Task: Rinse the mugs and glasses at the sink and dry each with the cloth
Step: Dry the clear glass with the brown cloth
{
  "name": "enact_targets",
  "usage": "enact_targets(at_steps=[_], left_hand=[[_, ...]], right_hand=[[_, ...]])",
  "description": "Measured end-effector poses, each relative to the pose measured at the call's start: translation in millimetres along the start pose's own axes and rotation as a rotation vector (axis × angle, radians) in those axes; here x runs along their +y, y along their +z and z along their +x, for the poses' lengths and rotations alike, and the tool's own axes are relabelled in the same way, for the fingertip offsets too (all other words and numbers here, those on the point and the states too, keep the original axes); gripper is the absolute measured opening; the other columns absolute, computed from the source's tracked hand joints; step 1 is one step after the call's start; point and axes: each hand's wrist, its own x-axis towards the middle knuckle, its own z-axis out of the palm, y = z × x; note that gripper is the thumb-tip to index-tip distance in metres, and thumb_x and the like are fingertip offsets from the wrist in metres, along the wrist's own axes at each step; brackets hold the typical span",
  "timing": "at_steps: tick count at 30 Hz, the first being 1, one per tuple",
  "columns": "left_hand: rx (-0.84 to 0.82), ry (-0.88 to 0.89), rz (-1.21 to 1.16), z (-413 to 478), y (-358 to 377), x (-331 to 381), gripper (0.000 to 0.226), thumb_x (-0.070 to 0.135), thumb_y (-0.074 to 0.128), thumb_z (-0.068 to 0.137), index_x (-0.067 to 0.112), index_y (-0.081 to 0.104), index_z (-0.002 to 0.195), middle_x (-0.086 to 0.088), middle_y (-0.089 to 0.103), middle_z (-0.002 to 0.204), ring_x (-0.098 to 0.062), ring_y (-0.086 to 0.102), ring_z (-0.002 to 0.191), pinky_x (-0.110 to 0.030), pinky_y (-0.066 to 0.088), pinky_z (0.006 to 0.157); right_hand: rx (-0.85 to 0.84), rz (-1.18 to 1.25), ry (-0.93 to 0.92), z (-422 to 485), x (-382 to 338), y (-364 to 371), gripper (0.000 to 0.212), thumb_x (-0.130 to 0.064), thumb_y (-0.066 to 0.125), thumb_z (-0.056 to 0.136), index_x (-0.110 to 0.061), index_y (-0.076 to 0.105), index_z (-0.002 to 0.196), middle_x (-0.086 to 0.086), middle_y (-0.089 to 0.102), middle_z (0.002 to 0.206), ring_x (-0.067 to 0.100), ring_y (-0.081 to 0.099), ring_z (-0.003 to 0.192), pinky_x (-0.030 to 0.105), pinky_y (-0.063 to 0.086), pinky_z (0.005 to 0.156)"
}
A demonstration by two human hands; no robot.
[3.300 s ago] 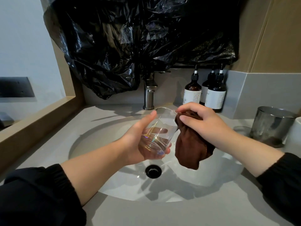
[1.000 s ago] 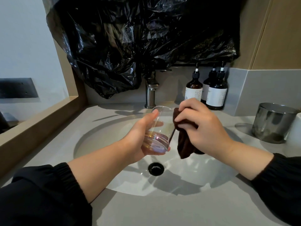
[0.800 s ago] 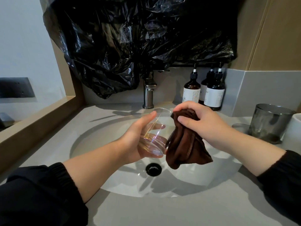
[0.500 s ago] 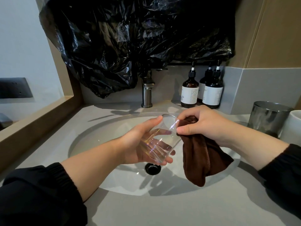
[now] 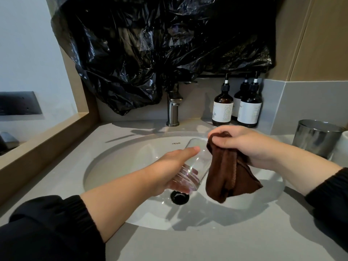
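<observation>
Glass [image 5: 192,166] over the sink [image 5: 116,166], tilted with mouth toward 12 o'clock, gripped near its base by left hand [image 5: 169,170]. Cloth [image 5: 227,176], clenched in right hand [image 5: 250,146], now off the rim and hanging against its side at 3 o'clock. Suggests inside done, outer wall next.

Single head-worn wide-angle view, facing forward and down over the sink [image 5: 122,162], close above the counter [image 5: 188,245]. Forearms enter from both bottom corners. Left hand [image 5: 169,166] gripping a glass [image 5: 195,166] and right hand [image 5: 250,146] gripping a cloth [image 5: 226,178] sit mid-frame, near the lens. Faucet [image 5: 173,112] and bottles [image 5: 222,108] against the back wall, upper centre.
</observation>
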Motion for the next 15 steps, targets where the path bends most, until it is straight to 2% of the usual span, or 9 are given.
enact_targets(at_steps=[2,4,6,8,9,11,15], left_hand=[[0.029,-0.005,-0.074,1.3,-1.7,0.6,0.053,0.054,0.059,0.084,0.022,0.051,0.126,-0.016,0.069,0.097,-0.031,0.068,0.074,-0.039,0.058,0.069],[0.045,-0.004,-0.104,0.6,-3.4,0.4,0.055,0.054,0.059,0.084,0.022,0.051,0.128,-0.017,0.069,0.1,-0.031,0.068,0.076,-0.039,0.058,0.069],[0.052,-0.006,-0.118,-0.4,-3.0,0.0,0.055,0.053,0.059,0.084,0.021,0.051,0.128,-0.017,0.069,0.098,-0.03,0.068,0.074,-0.039,0.058,0.069],[0.059,-0.007,-0.138,-0.3,-1.6,-0.4,0.054,0.053,0.059,0.085,0.021,0.051,0.127,-0.018,0.068,0.099,-0.03,0.068,0.072,-0.039,0.058,0.068],[0.069,-0.002,-0.15,-0.5,-1.2,0.3,0.053,0.053,0.058,0.085,0.021,0.052,0.127,-0.018,0.067,0.098,-0.029,0.068,0.071,-0.038,0.058,0.066],[0.102,0.012,-0.153,-0.3,-1.8,1.7,0.052,0.053,0.058,0.086,0.021,0.052,0.127,-0.017,0.067,0.096,-0.028,0.068,0.068,-0.035,0.056,0.062],[0.124,0.034,-0.173,0.0,-0.8,3.0,0.049,0.054,0.057,0.086,0.023,0.055,0.123,-0.019,0.066,0.103,-0.03,0.069,0.073,-0.034,0.056,0.06]], right_hand=[[0.073,0.189,0.07,1.8,-2.9,-4.4,0.019,-0.006,0.056,0.091,-0.012,0.061,0.109,0.008,0.064,0.094,0.017,0.062,0.081,0.025,0.049,0.072],[0.141,0.189,0.072,2.2,-7.2,-4.1,0.022,-0.002,0.051,0.092,-0.015,0.055,0.109,0.011,0.058,0.107,0.02,0.058,0.089,0.026,0.047,0.075],[0.185,-0.126,-0.016,-2.5,-8.1,1.4,0.029,-0.002,0.053,0.091,-0.022,0.045,0.112,0.008,0.053,0.114,0.018,0.054,0.092,0.024,0.043,0.075],[0.213,-0.561,-0.228,-10.1,-6.5,13.3,0.038,-0.011,0.061,0.089,-0.028,0.036,0.112,-0.005,0.048,0.106,0.006,0.049,0.086,0.011,0.038,0.071],[0.23,-0.688,-0.359,-13.0,-3.9,20.5,0.04,-0.013,0.065,0.087,-0.03,0.036,0.11,-0.01,0.045,0.104,0.002,0.046,0.086,0.005,0.036,0.072],[0.278,-0.768,-0.556,-12.9,3.9,30.0,0.035,-0.015,0.07,0.083,-0.029,0.047,0.106,-0.014,0.045,0.105,-0.001,0.044,0.091,0.001,0.033,0.078],[0.468,-0.653,-0.636,-2.5,11.2,26.3,0.023,-0.011,0.075,0.077,-0.021,0.065,0.096,-0.009,0.053,0.102,-0.001,0.049,0.09,0.0,0.032,0.082]])
